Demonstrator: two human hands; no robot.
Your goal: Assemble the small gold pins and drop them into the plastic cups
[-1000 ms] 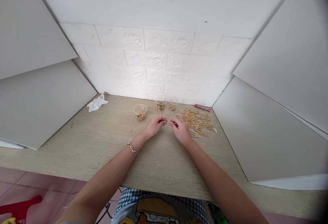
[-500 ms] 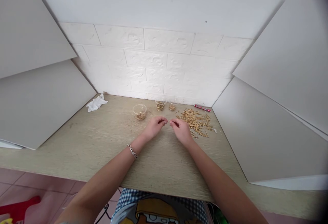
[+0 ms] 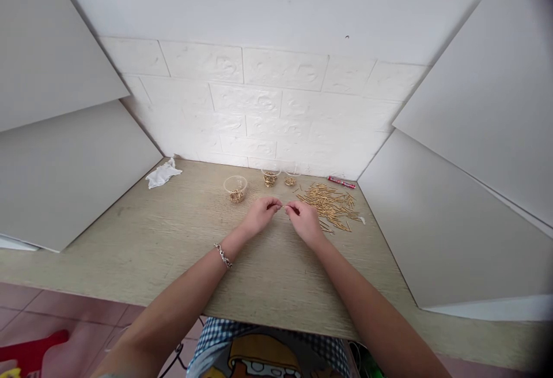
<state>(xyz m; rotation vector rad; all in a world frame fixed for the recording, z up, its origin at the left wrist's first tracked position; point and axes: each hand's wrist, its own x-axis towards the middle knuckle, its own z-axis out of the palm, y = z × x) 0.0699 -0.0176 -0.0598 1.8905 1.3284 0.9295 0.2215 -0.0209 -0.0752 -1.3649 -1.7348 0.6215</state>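
My left hand (image 3: 261, 214) and my right hand (image 3: 305, 219) meet fingertip to fingertip above the table, both pinched closed. A thin gold-coloured piece (image 3: 283, 205) spans the small gap between them; most of it is hidden by the fingers. Just right of my right hand lies a loose pile of slim gold-coloured metal rods (image 3: 330, 202). Beyond my left hand stands a clear plastic cup (image 3: 235, 185) with small gold parts inside. Two more clear cups, one (image 3: 270, 177) fuller and one (image 3: 290, 180) with fewer gold parts, stand near the wall.
A crumpled white tissue (image 3: 163, 174) lies at the back left of the table (image 3: 173, 239). A red tube-like packet (image 3: 341, 182) rests by the back right corner. Grey panels (image 3: 78, 170) flank both sides, and a white brick-pattern wall (image 3: 259, 101) closes the back.
Both hands stay nearly in place, still pinched together at the fingertips. My right hand has shifted very slightly to the left.
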